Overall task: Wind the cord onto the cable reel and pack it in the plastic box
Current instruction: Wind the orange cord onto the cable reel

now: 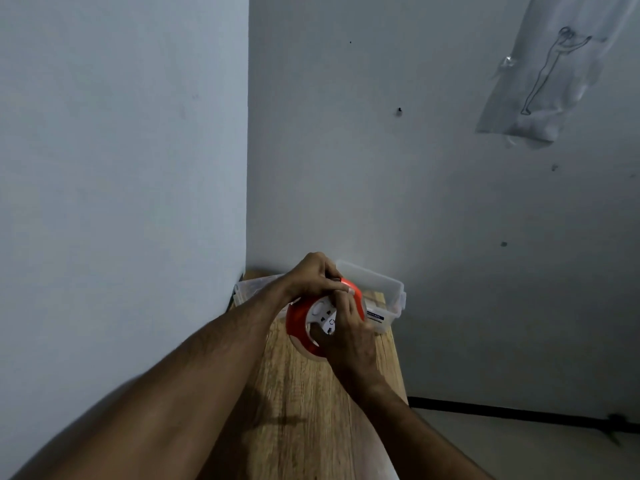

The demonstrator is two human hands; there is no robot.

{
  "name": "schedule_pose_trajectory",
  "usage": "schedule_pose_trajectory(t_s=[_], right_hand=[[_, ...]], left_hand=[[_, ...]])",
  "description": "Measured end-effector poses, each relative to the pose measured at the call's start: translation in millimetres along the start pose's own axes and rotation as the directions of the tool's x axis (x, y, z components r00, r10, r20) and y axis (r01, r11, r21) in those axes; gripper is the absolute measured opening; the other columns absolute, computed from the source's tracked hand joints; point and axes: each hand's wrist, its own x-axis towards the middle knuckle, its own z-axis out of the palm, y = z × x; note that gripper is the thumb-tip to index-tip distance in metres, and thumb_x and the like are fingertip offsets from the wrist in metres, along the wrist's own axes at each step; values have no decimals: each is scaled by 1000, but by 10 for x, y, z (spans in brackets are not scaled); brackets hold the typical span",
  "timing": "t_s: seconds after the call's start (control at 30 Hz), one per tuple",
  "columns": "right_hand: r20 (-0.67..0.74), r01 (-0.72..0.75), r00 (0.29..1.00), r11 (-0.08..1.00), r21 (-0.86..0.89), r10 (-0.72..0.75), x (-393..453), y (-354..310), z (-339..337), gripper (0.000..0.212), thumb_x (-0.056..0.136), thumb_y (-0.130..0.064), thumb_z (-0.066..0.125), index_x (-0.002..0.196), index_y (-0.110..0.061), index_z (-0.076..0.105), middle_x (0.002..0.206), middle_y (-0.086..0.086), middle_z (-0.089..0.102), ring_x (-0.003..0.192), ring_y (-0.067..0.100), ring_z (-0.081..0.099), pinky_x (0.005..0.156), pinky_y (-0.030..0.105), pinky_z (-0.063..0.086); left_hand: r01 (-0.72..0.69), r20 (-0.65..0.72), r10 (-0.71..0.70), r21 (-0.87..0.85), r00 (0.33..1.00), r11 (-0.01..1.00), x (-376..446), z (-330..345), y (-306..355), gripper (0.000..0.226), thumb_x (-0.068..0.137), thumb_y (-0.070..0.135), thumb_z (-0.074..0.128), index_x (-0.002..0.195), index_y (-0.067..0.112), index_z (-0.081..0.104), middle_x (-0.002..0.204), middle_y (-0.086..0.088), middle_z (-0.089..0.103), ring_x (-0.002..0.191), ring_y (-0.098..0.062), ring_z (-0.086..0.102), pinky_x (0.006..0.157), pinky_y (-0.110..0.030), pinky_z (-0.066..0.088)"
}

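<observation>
An orange cable reel (298, 317) with a white socket face (323, 317) is held upright above the wooden table (301, 403). My left hand (311, 277) grips its upper rim from above. My right hand (349, 334) holds the reel's right side, fingers over the white centre. The cord is not visible; the hands hide most of the reel. Just behind the reel sits the clear plastic box (381, 289), open on top, with a label on its front.
A clear lid (249, 287) lies at the table's far left corner against the wall. Walls close in on the left and the back. The table's right edge drops to the floor (519, 452), where a dark strip runs along the wall.
</observation>
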Motion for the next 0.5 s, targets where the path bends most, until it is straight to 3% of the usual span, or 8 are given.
schedule_pose_trajectory(t_s=[0.07,0.13,0.2,0.23,0.3,0.4,0.43,0.5], right_hand=[[9,36,999,999,-1,-35,-9,41,-13,65,83,-38,82,133,-23,44,127,4,66,103,19,69,85,35,61],[20,170,985,981,-90,-169,-53,157,-57,50,89,-38,75,128,-18,50,120,6,70,88,15,72,73,27,62],[-102,263,954,952,-157,-281,-119,318,-115,30,91,-30,75,111,-11,63,103,6,75,70,11,70,61,20,56],[-184,234,948,961,-145,-259,-156,377,-154,19,92,-27,74,97,-11,67,89,3,74,64,7,65,56,17,52],[-271,110,956,993,-32,-114,-249,515,-194,25,96,-32,67,81,-12,68,72,-3,71,58,-3,58,52,13,48],[-163,-136,973,974,182,166,-451,695,-137,39,102,-41,55,81,-15,74,69,-7,73,58,2,67,50,29,57],[-87,-264,951,928,264,296,-514,721,-109,45,103,-46,52,77,-16,74,64,-6,71,54,8,67,49,35,58],[79,-522,831,724,450,551,-572,729,-75,58,97,-57,47,75,-10,71,59,7,68,49,27,65,48,40,58]], left_hand=[[13,-11,-13,-15,1000,1000,-25,-6,-22,16,82,31,87,75,18,81,73,-1,71,67,-11,68,62,-22,56],[28,-39,-29,-22,999,999,-55,-16,-57,20,82,33,87,76,14,82,73,-5,73,66,-18,71,62,-25,58],[28,-61,-30,-37,998,999,-71,-21,-97,33,81,36,86,78,4,80,74,-15,73,63,-22,69,60,-29,56],[21,-77,-24,-40,997,999,-78,-20,-110,40,80,38,87,77,-1,79,74,-21,72,61,-23,66,58,-31,53],[8,-117,-12,-32,993,999,-79,-8,-122,42,79,38,87,76,-3,78,73,-22,72,60,-27,66,55,-33,51],[19,-159,-22,-21,987,1000,-79,7,-139,34,79,35,88,72,3,80,70,-15,74,58,-22,67,57,-35,53],[26,-166,-31,-30,986,999,-83,15,-141,32,79,34,88,71,4,79,69,-12,74,57,-17,68,57,-33,54],[33,-187,-44,-61,981,998,-112,44,-147,27,80,32,88,73,7,81,70,-6,76,58,-11,70,56,-25,55]])
